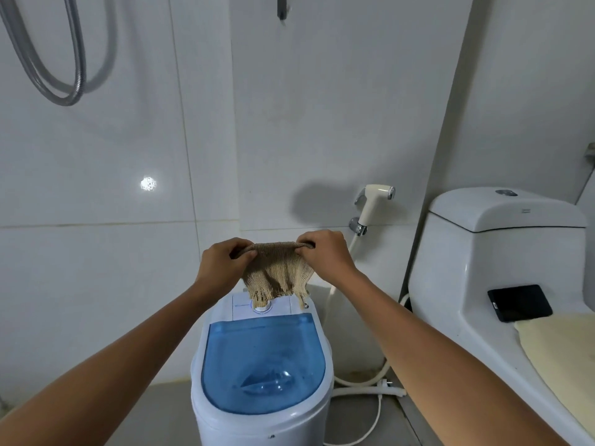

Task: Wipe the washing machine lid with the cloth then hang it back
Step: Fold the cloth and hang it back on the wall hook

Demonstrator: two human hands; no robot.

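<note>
Now cloth [275,272] pinched between 2 hands

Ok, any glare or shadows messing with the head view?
Head view: one bright glare spot on the glossy white wall tile; a soft shadow on the wall above the beige ribbed cloth; wide-angle bending at the edges; the translucent blue washing machine lid reads clearly.

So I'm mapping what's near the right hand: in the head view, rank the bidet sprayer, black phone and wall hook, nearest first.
From the right hand:
1. Bidet sprayer, just up-right on the wall.
2. Black phone, right, on the toilet.
3. Wall hook, high above.
</note>
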